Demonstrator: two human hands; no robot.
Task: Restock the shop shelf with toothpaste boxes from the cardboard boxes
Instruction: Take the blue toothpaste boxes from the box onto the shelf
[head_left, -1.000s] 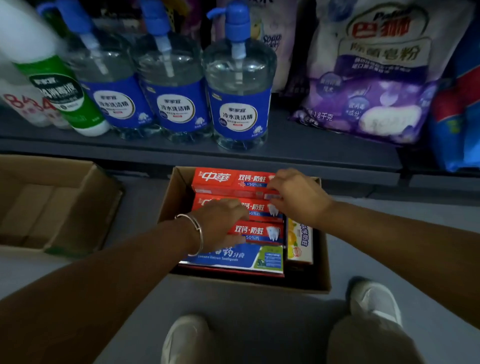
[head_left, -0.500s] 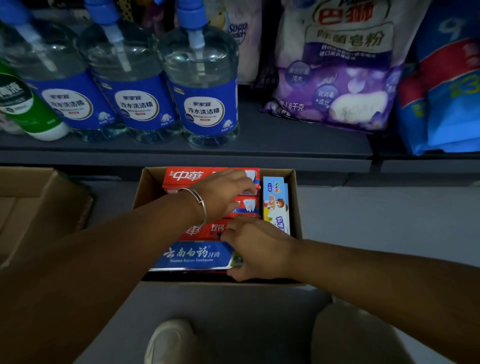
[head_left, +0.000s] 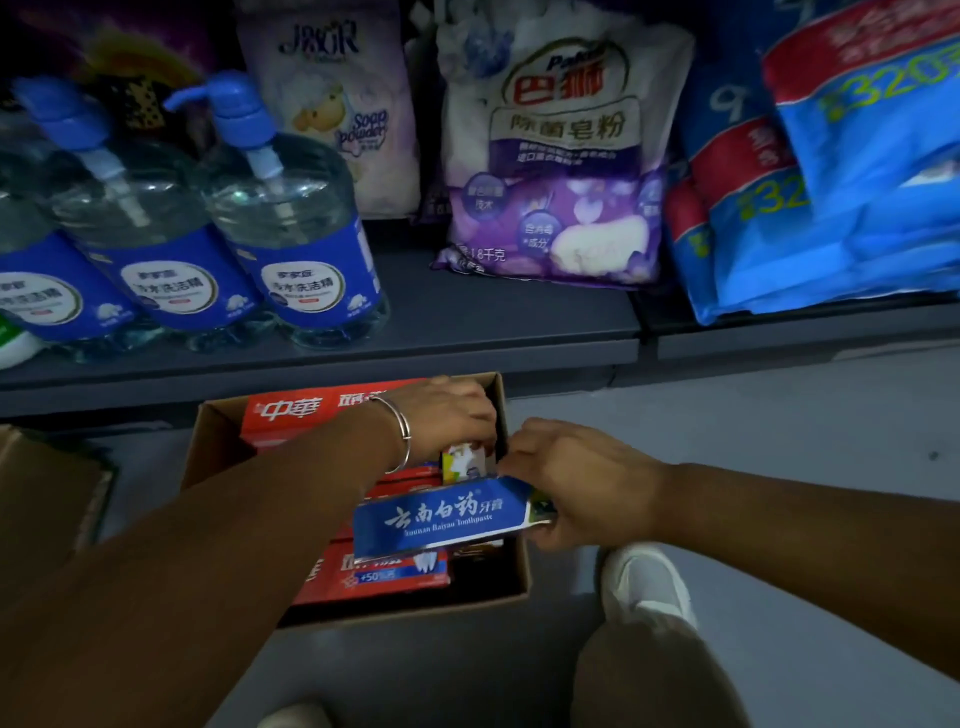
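At far left, the edge of a second cardboard box (head_left: 47, 499) sits on the grey floor (head_left: 779, 441), its inside not readable. Above it, on the dark shop shelf (head_left: 493, 322), stand 3 clear pump bottles (head_left: 291, 218) with blue caps and blue labels, the leftmost cut by the frame edge. Below the shelf lip, the open cardboard box (head_left: 218, 441) rests on the floor and holds red toothpaste boxes (head_left: 395, 574) lying flat in a stack from its far wall to its near wall. The left forearm crosses the box diagonally from lower left, a silver bangle (head_left: 400, 431) at the wrist; the left hand (head_left: 447, 415) reaches palm down into the far right corner, fingers curled over a small white and yellow carton (head_left: 462, 460), though whether they actually grip it cannot be told. Just right, the blue toothpaste box (head_left: 441, 517) is raised above the red ones, tilted with its right end higher, its right end pinched in the right hand (head_left: 571, 478), thumb on top and fingers underneath. The right forearm enters from the right edge, nearly level. On the shelf beyond, a purple soap powder bag (head_left: 561, 156) leans upright, with blue and red packs (head_left: 831, 182) stacked beside it. A white shoe (head_left: 644, 582) stands near the box's right corner.
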